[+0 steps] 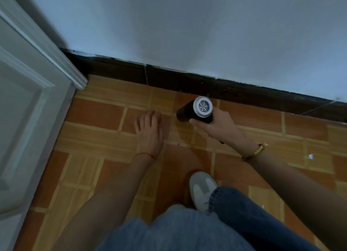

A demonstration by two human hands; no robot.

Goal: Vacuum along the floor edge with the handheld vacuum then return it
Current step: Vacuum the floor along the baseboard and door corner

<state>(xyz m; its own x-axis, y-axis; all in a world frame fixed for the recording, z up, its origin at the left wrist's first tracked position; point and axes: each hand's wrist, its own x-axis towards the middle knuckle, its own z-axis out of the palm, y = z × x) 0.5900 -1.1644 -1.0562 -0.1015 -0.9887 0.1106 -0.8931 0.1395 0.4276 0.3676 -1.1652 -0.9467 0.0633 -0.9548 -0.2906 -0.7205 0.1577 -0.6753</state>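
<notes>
A black handheld vacuum (pixel 195 111) with a white vented rear cap points down and left at the orange tiled floor (pixel 105 115), close to the dark skirting board (pixel 187 80). My right hand (pixel 217 125) is wrapped around its handle from the right. My left hand (pixel 149 130) rests flat on the tiles just left of the nozzle, fingers spread and holding nothing. The nozzle's tip is in shadow and hard to make out.
A pale blue wall (pixel 187 25) rises above the skirting. A white panelled door and frame (pixel 32 93) fill the left side. My grey shoe (pixel 201 188) and jeans (pixel 178 230) are below. Small white scraps (pixel 310 156) lie on the tiles at right.
</notes>
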